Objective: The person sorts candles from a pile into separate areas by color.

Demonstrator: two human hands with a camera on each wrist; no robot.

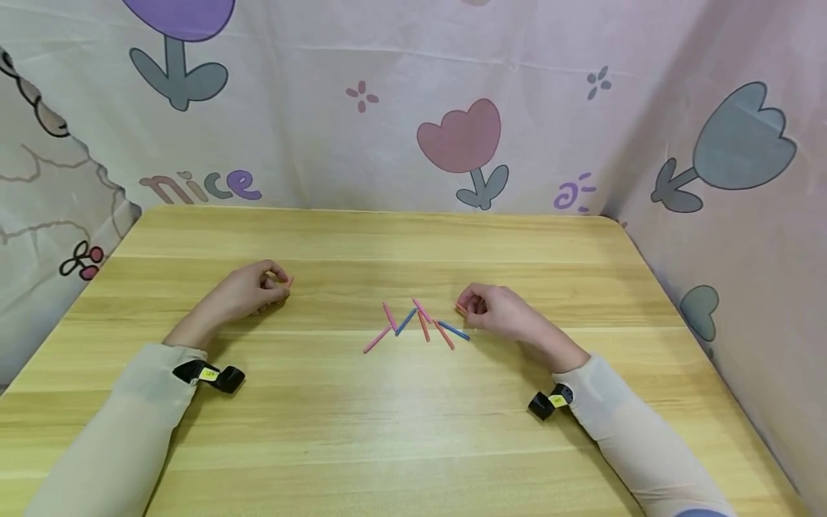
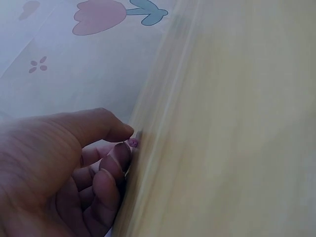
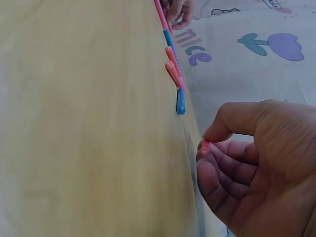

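In the head view my left hand (image 1: 257,289) is at the left of the table, pinching a short pinkish stick (image 1: 290,282) between thumb and fingertips. Only the stick's end (image 2: 133,142) shows in the left wrist view. My right hand (image 1: 496,310) pinches a small orange-red stick (image 1: 461,309); its tip (image 3: 205,147) pokes out in the right wrist view. Between the hands several thin sticks lie in a zigzag: pink sticks (image 1: 377,339), blue sticks (image 1: 405,322) and orange sticks (image 1: 444,335). Nearest my right hand is a blue stick (image 1: 454,330).
The sticks lie on a wooden table (image 1: 362,431). A printed cloth (image 1: 323,129) with flowers hangs behind it and along the sides. Both wrists carry a small black camera, the left camera (image 1: 227,378) and the right camera (image 1: 543,406).
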